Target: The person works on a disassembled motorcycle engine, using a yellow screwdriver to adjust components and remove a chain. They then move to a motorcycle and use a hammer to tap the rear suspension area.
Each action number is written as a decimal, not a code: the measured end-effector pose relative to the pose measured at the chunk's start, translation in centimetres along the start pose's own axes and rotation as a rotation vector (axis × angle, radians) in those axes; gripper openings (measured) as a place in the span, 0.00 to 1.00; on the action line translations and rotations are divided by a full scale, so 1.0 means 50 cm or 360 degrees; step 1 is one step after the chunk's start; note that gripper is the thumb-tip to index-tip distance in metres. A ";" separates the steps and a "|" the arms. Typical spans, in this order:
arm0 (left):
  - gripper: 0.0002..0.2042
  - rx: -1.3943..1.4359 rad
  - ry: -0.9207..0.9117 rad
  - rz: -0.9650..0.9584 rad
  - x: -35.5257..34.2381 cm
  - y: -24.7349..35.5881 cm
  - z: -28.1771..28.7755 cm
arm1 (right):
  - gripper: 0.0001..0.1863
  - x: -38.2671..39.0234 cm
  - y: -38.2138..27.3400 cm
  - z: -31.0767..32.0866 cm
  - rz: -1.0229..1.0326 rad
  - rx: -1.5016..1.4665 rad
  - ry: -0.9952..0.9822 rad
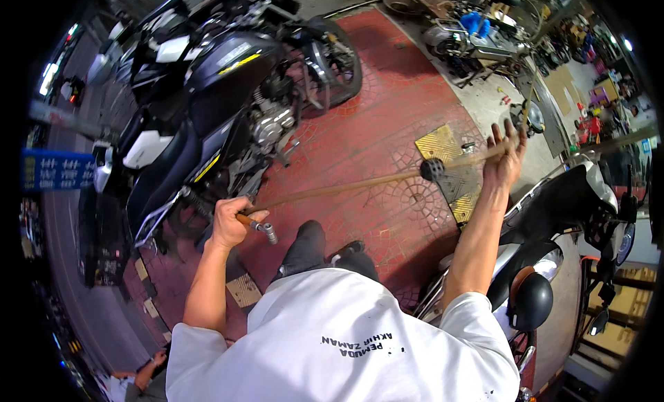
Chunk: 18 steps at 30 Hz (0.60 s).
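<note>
My left hand point(233, 222) is closed round a socket wrench point(254, 223) with an orange shaft and a silver head. The near end of a long thin brown stick point(332, 190) meets the same fist. It slants up and right across the space before me, its far end blurred against the palm of my right hand point(505, 156). The right fingers are stretched up and spread. A black ribbed round object point(433, 169) overlaps the stick's line; whether it is attached, I cannot tell.
A large black motorcycle point(207, 104) stands on the left. Another motorcycle point(539, 243) with a black helmet point(534, 301) is close on my right. Yellow and grey textured tiles point(437, 143) lie in the red floor point(325, 153). Engine parts point(477, 42) sit at the far right.
</note>
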<state>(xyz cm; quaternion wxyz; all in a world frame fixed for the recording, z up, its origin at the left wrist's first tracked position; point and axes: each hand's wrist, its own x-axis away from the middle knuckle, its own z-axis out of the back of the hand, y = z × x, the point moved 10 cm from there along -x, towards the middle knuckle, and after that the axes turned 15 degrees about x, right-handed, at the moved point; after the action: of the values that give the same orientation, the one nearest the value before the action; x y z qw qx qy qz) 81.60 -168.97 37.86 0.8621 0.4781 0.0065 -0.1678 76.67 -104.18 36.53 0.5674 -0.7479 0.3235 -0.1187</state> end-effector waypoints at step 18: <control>0.18 0.0680 -0.1025 -0.0950 -1.000 0.449 -1.059 | 0.20 -0.637 0.101 0.109 -0.0838 -0.0461 0.0157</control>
<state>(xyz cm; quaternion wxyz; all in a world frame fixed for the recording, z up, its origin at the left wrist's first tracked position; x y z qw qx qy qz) 48.94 -100.15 36.16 0.6171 0.5456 -0.1582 -0.5446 53.59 -81.03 36.09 0.3882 -0.8725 0.1593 -0.2504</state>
